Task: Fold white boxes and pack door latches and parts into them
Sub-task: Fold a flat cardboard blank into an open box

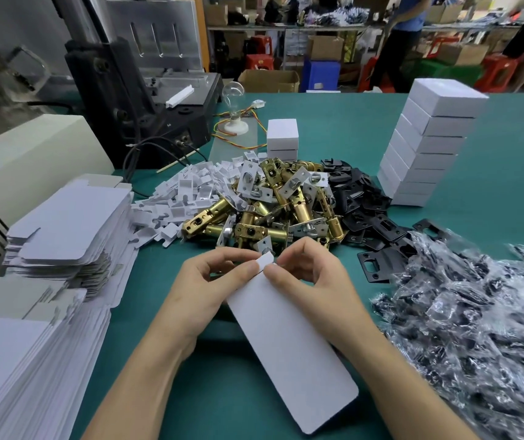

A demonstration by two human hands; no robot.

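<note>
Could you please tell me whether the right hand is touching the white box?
Touching. The head view shows the right hand pinching the end flap of the white box.

We could read no text, label, brand or number anywhere. The white card blank [289, 338], the stacked white boxes [426, 147] and the flat blanks [63, 217] all showed plain, unprinted faces to us. The brown cartons [268, 81] beyond the surface [333, 122] were too blurred for us to tell any marking.
</note>
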